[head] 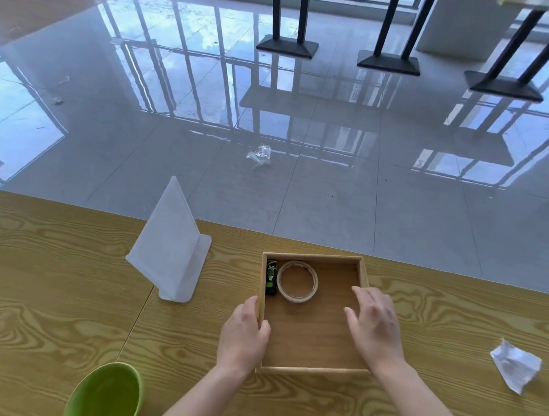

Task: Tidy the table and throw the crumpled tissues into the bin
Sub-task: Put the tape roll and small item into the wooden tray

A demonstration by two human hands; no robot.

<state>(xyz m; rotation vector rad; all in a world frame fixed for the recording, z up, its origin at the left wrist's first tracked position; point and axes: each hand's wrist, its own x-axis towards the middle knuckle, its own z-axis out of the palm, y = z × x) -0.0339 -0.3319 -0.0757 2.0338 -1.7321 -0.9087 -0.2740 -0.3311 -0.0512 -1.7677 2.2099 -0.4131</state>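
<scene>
Head view: my hands at the wooden tray (308, 369).
My left hand (243, 331) grips its 9 o'clock wall, thumb inside; my right hand (376, 326) hangs over its 3 o'clock wall, fingers loose and spread. The crumpled tissue (516, 365) lies on the worktop (53, 274) at 3 o'clock, well apart from the tray.

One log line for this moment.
left hand: grips tray at left wall | right hand: open over tray | tape roll: in tray | crumpled tissue: on table, untouched
</scene>
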